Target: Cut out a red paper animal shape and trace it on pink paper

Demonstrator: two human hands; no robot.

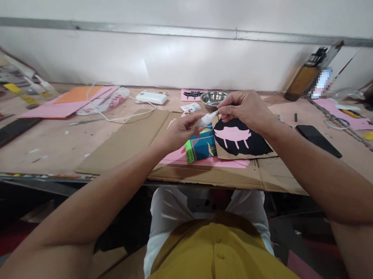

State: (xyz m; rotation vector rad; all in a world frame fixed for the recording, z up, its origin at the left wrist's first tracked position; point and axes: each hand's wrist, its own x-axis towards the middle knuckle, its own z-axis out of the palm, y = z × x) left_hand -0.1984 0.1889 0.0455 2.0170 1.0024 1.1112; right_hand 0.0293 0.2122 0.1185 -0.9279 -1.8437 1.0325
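My left hand [180, 133] is closed around a small white squeeze bottle [208, 119], its narrow nozzle pointing to the right. At the nozzle's tip, the thumb and fingers of my right hand [245, 109] are pinched together; a tiny dark thing shows there, too small to name. Below my hands lies black paper [252, 147] bearing a pink animal-shaped cut-out [232, 133]. Beside it on the left is a blue and green packet [202, 146], resting on pink sheets [231, 162]. Just behind my hands stands a shiny metal bowl [214, 98].
Flattened cardboard [124, 138] covers the table's front edge. Behind are a white power bank [153, 97] with cable and a pink card with a black crocodile shape [191, 94]. A black phone [318, 140] and an amber bottle [299, 81] are at right, paper sheets [50, 110] at left.
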